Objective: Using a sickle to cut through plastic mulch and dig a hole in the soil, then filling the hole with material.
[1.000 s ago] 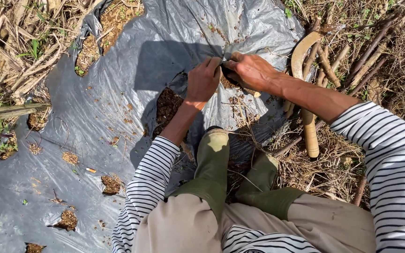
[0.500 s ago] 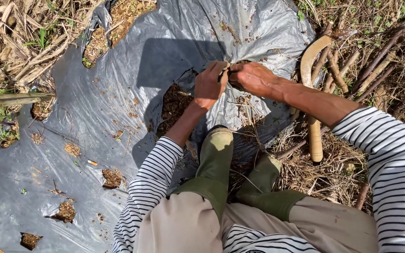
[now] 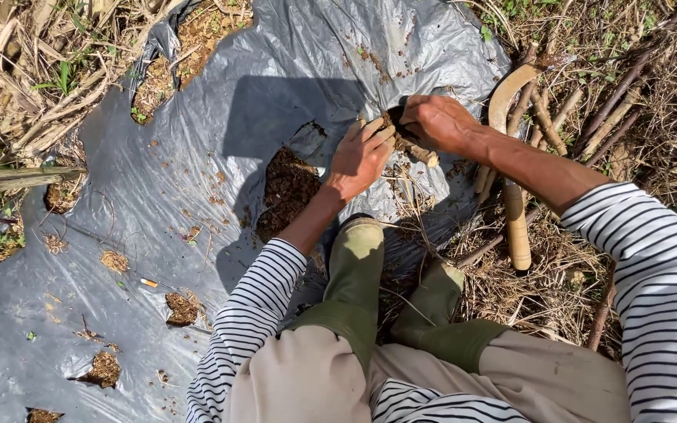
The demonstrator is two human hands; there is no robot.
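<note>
Now | left hand (image 3: 360,157) and right hand (image 3: 436,123) grip root clump (image 3: 409,145) (soil-caked) | over plastic sheet (image 3: 197,157)

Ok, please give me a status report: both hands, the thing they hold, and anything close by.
Left hand and right hand both closed on a soil-covered root piece. Grip is over a hole in the grey plastic sheet. Curved sickle lies just right, apart.

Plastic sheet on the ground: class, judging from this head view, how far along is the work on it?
Done: the plastic sheet already has several torn holes showing soil, such as one hole near the boots. In hand: the left hand and right hand grip a soil-covered stick at another opening. Left: broad stretches of sheet remain unbroken. The curved tool lies unused.
</note>
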